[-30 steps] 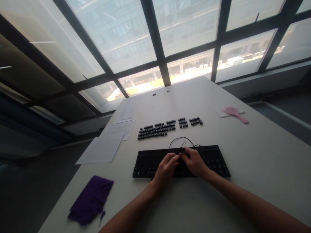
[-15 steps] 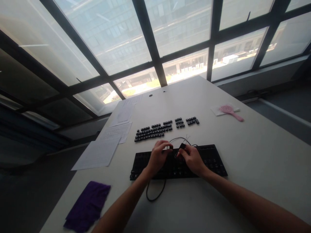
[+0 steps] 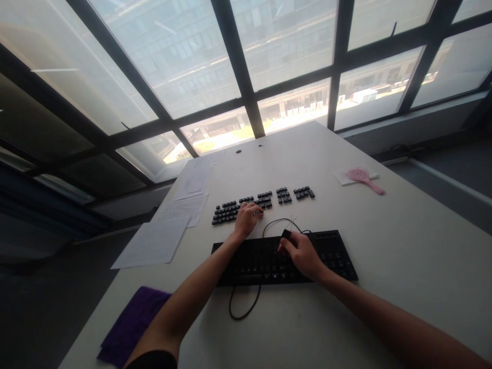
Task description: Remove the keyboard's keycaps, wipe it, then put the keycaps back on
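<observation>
Keycaps (image 3: 265, 195) lie in rows beside my loosely curled left hand (image 3: 247, 219), whose hold I can't tell, while my closed right hand (image 3: 305, 253), over the keyboard (image 3: 249, 261), grips a wire puller (image 3: 286, 233): apparently a placing step, calling for neat alignment.

And not one word, number or brand comes through clearly! Over on the left of the bench (image 3: 323, 159), the paper sheets (image 3: 151, 243) carry faint grey marks, far too pale to read. The loose keycaps (image 3: 284, 195)? Too small, no legend to be made out. Down on the keyboard (image 3: 246, 267), just tiny pale specks among the dark, nothing legible there either!
</observation>
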A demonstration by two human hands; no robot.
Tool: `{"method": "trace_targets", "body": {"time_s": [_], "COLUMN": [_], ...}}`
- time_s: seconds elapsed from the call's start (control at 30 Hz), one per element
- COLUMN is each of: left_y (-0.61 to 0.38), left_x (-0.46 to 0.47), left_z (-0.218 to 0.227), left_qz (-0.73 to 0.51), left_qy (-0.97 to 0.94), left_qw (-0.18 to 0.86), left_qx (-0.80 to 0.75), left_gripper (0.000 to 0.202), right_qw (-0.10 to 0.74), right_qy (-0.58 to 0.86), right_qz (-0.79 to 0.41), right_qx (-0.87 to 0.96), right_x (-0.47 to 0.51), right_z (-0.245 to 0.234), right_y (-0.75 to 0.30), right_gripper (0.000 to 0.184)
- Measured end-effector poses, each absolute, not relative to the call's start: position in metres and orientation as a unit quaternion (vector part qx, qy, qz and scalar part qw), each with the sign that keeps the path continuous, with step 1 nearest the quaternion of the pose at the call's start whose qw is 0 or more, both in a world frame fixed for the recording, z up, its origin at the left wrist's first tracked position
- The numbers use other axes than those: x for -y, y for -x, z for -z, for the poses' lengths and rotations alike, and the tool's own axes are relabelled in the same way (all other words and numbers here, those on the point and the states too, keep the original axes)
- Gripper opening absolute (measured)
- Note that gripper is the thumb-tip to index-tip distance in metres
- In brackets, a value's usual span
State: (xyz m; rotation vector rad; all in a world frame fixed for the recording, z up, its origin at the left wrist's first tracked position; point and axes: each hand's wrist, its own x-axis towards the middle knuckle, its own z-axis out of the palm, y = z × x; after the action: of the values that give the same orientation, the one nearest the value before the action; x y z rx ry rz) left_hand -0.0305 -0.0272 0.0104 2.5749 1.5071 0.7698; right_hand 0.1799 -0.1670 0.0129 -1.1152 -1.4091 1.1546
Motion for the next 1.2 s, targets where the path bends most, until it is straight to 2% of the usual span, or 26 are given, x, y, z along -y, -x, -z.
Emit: {"method": "trace_targets", "body": {"time_s": [0.13, 0.27, 0.5, 0.6, 0.77, 0.9, 1.2], "left_y": [0.034, 0.032, 0.007, 0.001, -0.004, -0.016, -0.021], "left_x": [0.029, 0.063, 0.156, 0.17, 0.161, 0.149, 0.145], "left_z": [-0.021, -0.04, -0.035, -0.026, -0.024, -0.025, -0.02], "left_qz": [-0.264, -0.298, -0.264, -0.239, -0.179, -0.16, -0.159], "left_qy": [-0.822, -0.811, -0.841, -0.852, -0.874, -0.887, -0.886], "left_qw": [0.021, 0.015, 0.192, 0.223, 0.216, 0.204, 0.206], "left_qx": [-0.504, -0.504, -0.431, -0.409, -0.396, -0.383, -0.384], "left_gripper": [0.007, 0.009, 0.014, 0.016, 0.021, 0.016, 0.02], "right_qw": [0.491, 0.495, 0.431, 0.421, 0.484, 0.541, 0.525], "right_qy": [0.462, 0.483, 0.458, 0.459, 0.498, 0.536, 0.53], "right_qz": [-0.471, -0.421, -0.377, -0.35, -0.343, -0.343, -0.321], "right_qx": [0.569, 0.587, 0.68, 0.7, 0.632, 0.55, 0.583], "right_x": [0.166, 0.165, 0.168, 0.171, 0.172, 0.164, 0.165], "right_z": [-0.01, -0.012, -0.02, -0.019, -0.014, -0.008, -0.008], "right_y": [-0.18, -0.184, -0.19, -0.193, -0.202, -0.207, -0.204], "right_gripper": [0.027, 0.023, 0.013, 0.014, 0.019, 0.025, 0.017]}}
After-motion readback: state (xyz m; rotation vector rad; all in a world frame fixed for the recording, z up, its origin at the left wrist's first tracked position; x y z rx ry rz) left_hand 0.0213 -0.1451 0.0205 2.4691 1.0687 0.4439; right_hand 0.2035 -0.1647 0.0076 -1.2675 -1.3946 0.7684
